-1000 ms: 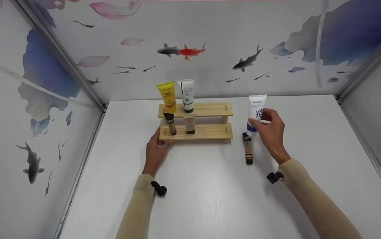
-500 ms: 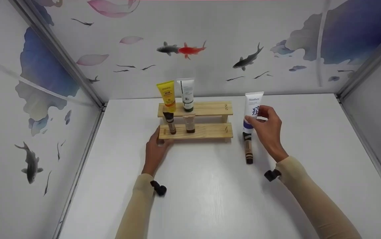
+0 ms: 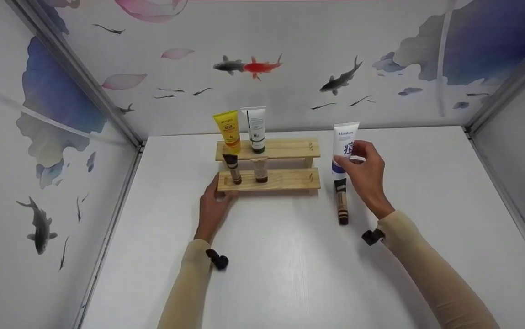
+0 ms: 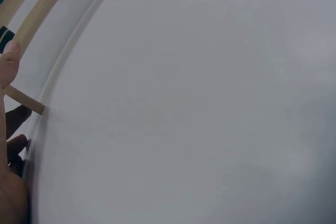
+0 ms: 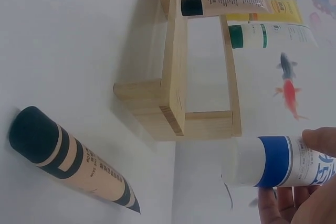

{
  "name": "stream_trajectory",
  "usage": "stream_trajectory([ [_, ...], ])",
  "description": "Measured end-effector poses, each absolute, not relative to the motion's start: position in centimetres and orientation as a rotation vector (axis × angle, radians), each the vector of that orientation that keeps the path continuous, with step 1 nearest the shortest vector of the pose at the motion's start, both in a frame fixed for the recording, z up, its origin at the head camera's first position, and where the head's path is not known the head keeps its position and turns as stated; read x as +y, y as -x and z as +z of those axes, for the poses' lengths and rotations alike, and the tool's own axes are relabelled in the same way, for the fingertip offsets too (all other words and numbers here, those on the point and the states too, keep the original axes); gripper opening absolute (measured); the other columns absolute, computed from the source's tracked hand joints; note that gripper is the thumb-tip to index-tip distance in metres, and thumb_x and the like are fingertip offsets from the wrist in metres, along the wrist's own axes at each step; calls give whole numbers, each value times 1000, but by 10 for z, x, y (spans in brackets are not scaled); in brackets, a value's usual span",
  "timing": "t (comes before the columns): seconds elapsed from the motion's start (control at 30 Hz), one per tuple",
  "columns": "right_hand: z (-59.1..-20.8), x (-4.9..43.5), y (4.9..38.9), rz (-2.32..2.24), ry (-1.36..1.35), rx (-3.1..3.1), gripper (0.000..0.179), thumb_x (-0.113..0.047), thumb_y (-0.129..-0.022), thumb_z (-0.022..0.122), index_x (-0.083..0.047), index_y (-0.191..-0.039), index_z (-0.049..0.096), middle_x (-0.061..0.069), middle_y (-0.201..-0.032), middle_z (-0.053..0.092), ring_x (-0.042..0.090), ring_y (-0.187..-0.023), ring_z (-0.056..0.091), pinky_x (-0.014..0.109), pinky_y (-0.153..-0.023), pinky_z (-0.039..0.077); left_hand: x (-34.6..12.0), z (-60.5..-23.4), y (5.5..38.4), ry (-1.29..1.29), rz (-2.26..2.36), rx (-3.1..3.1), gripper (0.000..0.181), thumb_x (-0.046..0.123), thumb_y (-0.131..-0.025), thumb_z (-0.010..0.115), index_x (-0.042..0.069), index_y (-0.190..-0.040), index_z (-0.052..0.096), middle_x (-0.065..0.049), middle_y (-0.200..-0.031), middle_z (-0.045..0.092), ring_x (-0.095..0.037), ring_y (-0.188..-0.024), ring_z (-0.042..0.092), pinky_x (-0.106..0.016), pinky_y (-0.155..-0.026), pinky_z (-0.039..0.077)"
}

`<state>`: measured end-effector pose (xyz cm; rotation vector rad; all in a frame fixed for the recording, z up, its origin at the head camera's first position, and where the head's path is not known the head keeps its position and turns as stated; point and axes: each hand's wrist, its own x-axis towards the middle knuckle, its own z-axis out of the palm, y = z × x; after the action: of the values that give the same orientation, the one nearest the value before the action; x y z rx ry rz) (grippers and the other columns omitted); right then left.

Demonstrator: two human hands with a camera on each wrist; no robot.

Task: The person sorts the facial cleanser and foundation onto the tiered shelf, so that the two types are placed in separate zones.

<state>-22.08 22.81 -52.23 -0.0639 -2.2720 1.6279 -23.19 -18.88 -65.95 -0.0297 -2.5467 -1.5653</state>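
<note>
In the head view, my right hand point(image 3: 366, 176) pinches a white and blue squeeze tube point(image 3: 343, 148) upright, cap down, to the right of a two-tier wooden display rack point(image 3: 289, 179). The right wrist view shows its white cap point(image 5: 244, 162) apart from the table, with my thumb on one side and fingers on the other. A beige and black tube point(image 3: 342, 203) lies flat on the table just in front of it. My left hand point(image 3: 213, 212) grips the left end of the rack's lower shelf; in the left wrist view the thumb point(image 4: 9, 64) presses the shelf edge.
A yellow tube point(image 3: 229, 132) and a white tube point(image 3: 256, 130) stand on the upper shelf, at its left. Below them, a dark-topped beige tube point(image 3: 233, 170) and a small pinkish tube point(image 3: 261, 170) stand on the lower shelf. Printed walls point(image 3: 289, 105) enclose the white table point(image 3: 271, 265).
My right hand has shifted slightly left and away from me with the white and blue tube. The left hand stays on the rack.
</note>
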Motion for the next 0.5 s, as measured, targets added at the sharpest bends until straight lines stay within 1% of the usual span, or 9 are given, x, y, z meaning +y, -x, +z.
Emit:
stream_trajectory([
  [0.2,-523,226,224,1634,79,-2258,56,-17,-99,86,-3,-146,59,11,-132,66,22,-121,65,29,-102,59,-188,-659,230,31,-1591,-2545,99,58,-97,81,11,-172,38,-14,-162,57,-29,-128,63,-52,-116,46],
  [0.3,-521,225,226,1640,73,-2249,55,-16,-99,86,-3,-145,59,11,-131,66,21,-120,65,28,-102,58,-187,-658,230,12,-1559,-2568,98,57,-98,81,11,-172,37,-14,-166,53,-31,-142,57,-51,-123,42],
  [0.37,-519,225,227,1646,64,-2241,55,-16,-99,86,-2,-144,59,11,-131,66,21,-119,66,28,-101,58,-187,-658,230,1,-1541,-2582,96,55,-99,80,10,-173,37,-14,-169,50,-31,-151,50,-50,-127,37],
  [0.43,-517,224,229,1654,53,-2235,55,-15,-98,86,-1,-144,59,12,-131,66,21,-119,66,28,-101,58,-187,-658,231,-10,-1526,-2593,95,53,-100,80,10,-173,36,-13,-171,47,-30,-157,44,-49,-130,33],
  [0.5,-516,223,232,1657,44,-2233,56,-15,-98,86,-2,-145,59,12,-132,66,21,-120,66,28,-101,58,-187,-657,232,-12,-1535,-2588,94,51,-100,80,10,-173,37,-13,-171,48,-30,-156,45,-49,-130,33],
])
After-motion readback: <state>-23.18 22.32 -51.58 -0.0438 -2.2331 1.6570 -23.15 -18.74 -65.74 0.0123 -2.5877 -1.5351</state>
